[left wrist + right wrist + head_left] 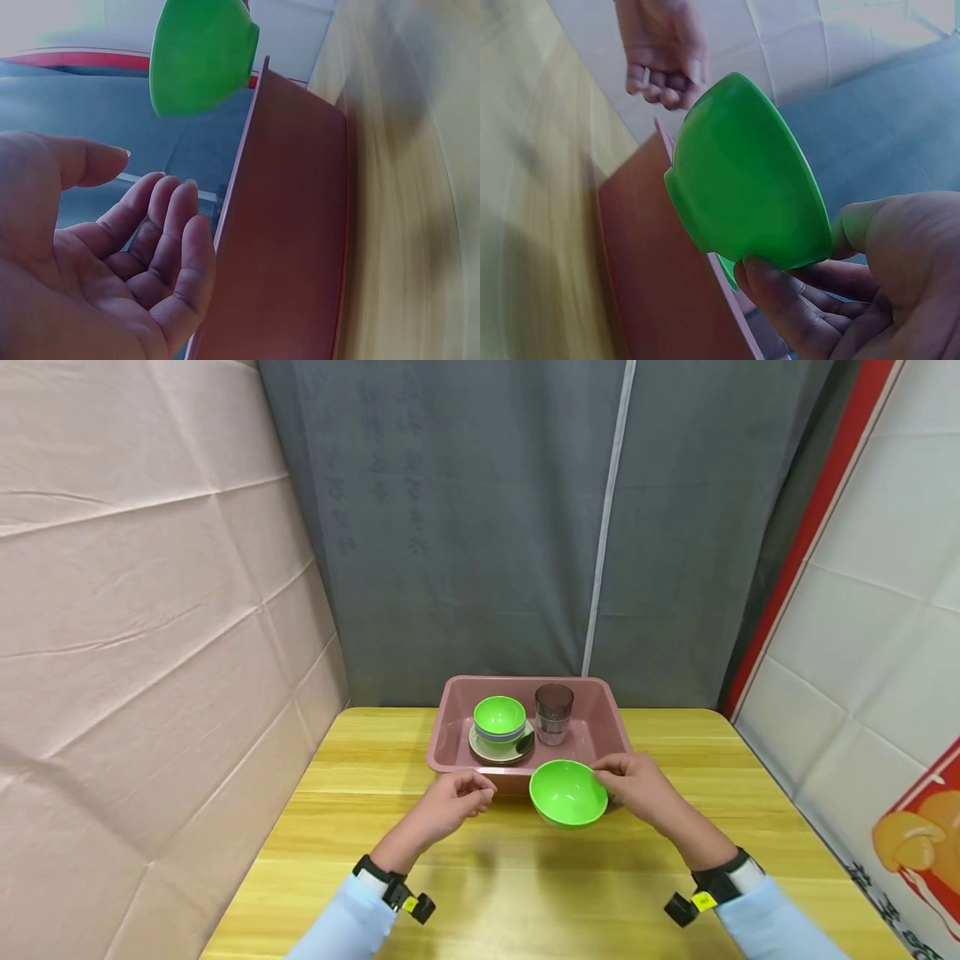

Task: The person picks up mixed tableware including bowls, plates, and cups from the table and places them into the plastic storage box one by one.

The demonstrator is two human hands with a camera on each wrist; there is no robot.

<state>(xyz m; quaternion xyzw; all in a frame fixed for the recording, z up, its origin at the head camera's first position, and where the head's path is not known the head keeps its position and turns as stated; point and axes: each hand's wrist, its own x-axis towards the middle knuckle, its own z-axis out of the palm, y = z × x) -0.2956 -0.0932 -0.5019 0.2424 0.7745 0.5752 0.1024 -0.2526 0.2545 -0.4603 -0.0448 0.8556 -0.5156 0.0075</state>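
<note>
My right hand (636,787) pinches the rim of a green bowl (567,794), thumb on one side and fingers beneath in the right wrist view. The bowl is held in the air in front of a pink basin (617,727), tilted toward me. To the left of it, my left hand (454,802) holds nothing, its fingers loosely curled near the basin's front edge. Inside the basin a second green bowl (499,716) sits on a stack with a blue-grey bowl and pale plates (480,745). Beside them stands a dark clear glass (553,714).
The basin stands at the back of a wooden table (360,827). A grey curtain (465,543) hangs just behind it. Pale fabric walls close in the left and right sides. A dark spoon-like piece (525,742) lies on the plates.
</note>
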